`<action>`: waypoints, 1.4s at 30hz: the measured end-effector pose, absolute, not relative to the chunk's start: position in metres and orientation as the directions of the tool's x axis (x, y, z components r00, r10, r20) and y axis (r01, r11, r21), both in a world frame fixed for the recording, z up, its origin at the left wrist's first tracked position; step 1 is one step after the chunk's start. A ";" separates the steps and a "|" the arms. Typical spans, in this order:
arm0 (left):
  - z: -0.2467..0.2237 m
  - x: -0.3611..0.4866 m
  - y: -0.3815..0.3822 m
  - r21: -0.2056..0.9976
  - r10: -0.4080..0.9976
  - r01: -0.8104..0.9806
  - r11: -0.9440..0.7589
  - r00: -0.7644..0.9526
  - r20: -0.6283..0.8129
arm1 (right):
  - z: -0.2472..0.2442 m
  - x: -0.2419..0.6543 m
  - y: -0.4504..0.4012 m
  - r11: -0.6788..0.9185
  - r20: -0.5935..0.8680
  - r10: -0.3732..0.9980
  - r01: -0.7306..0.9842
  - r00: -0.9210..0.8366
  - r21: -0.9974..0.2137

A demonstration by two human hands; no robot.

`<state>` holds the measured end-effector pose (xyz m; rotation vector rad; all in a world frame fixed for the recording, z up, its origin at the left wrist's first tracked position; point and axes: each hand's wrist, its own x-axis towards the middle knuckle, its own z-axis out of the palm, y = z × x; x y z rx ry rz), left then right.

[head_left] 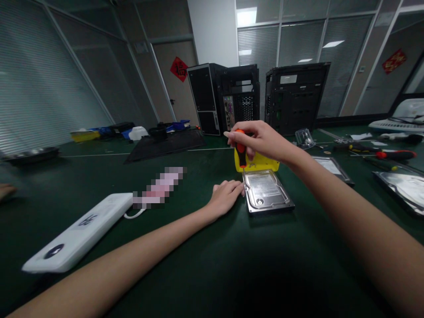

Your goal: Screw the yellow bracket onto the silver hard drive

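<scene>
A silver hard drive (269, 190) lies flat on the dark green table, label side up. My right hand (256, 137) is closed around the handle of a red and black screwdriver (242, 154), held upright with its tip at the drive's upper left corner. My left hand (227, 196) rests on the table at the drive's left edge, its fingertips against that edge and its fingers close together; whether they pinch anything is hidden. Directly behind the drive is a yellow tray (256, 164), partly covered by my right hand.
Black computer cases (296, 97) stand at the back. A white power bank (82, 229) lies at the left, near a black mat (165, 145). Further drives (402, 187) and a red-handled tool (397, 155) are on the right. Part of another person's hand (6, 191) shows at the left edge.
</scene>
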<state>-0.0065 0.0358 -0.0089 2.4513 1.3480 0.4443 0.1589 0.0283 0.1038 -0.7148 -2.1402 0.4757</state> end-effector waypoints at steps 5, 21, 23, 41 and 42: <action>-0.009 -0.007 0.035 0.415 0.848 0.749 -0.516 0.516 0.122 | 0.104 0.158 0.029 0.714 0.524 0.671 0.268 -0.524 -0.647; -0.008 -0.006 0.034 0.417 0.859 0.759 -0.500 0.498 0.123 | 0.099 0.157 0.031 0.687 0.541 0.707 0.261 -0.456 -0.678; -0.008 -0.006 0.034 0.413 0.861 0.763 -0.497 0.494 0.122 | 0.099 0.157 0.030 0.682 0.541 0.710 0.247 -0.450 -0.689; -0.008 -0.005 0.035 0.408 0.860 0.765 -0.498 0.496 0.121 | 0.101 0.157 0.029 0.717 0.544 0.677 0.279 -0.495 -0.639; -0.008 -0.006 0.036 0.407 0.858 0.763 -0.502 0.498 0.123 | 0.101 0.157 0.030 0.717 0.542 0.679 0.285 -0.496 -0.636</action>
